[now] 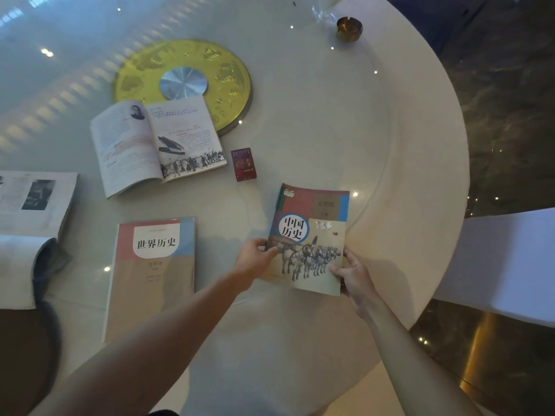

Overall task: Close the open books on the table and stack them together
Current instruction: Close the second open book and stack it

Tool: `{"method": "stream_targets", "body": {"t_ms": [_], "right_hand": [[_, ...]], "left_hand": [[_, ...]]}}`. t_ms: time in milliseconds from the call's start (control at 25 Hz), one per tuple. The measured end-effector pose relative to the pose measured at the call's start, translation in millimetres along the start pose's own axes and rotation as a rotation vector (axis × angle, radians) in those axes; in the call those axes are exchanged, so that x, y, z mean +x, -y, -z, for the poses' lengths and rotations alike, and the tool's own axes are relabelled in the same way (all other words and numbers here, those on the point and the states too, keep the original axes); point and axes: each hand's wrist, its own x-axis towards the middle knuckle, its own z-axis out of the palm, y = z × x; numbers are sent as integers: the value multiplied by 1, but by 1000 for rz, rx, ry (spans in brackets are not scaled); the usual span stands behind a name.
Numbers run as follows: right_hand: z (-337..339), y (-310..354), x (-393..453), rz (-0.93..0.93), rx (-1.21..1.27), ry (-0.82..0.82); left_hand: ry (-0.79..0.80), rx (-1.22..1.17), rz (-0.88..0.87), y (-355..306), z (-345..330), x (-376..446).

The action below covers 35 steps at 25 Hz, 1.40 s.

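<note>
Now both hands grip one closed book with horses on its cover, which lies on the pale glossy round table near its right rim. The left hand pinches the book's lower left edge, thumb on the cover; the right hand clasps the lower right corner, thumb on top. Left of that book lies a second closed book, flat, cover up, well apart from it. Beyond the horse book, toward the table's middle, an open book rests with its pages up, its far corner overlapping a gold disc with a silver hub. A small dark red pack sits just beside the open book. Another open book lies at the far left edge of view. A brass ashtray stands by the far rim. Past the table, the floor is dark polished marble, and a white cloth-covered surface shows at right.
</note>
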Motion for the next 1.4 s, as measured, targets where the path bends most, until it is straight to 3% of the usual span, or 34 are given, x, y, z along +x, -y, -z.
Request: {"method": "stream_targets", "body": {"t_ms": [240,520,920,1120,1280,1400], "right_hand": [[-49,15,-19,114,-97,78],[-172,23,-36,147,-306,187],[-277,-22,-60,143,-537,131],[-296,-30,-72,200,-642,121],[-302,-31,-79,220,-743,101],[-308,-30,-83,205,-704,121]], "left_hand": [[-43,-139,-72,15,60,-20],[-239,-242,-78,76,168,-49],[-383,-200,20,164,244,-71],[-389,-96,43,182,256,-71],[-411,262,-50,181,263,-70],[-332,254,-67,182,268,-69]]}}
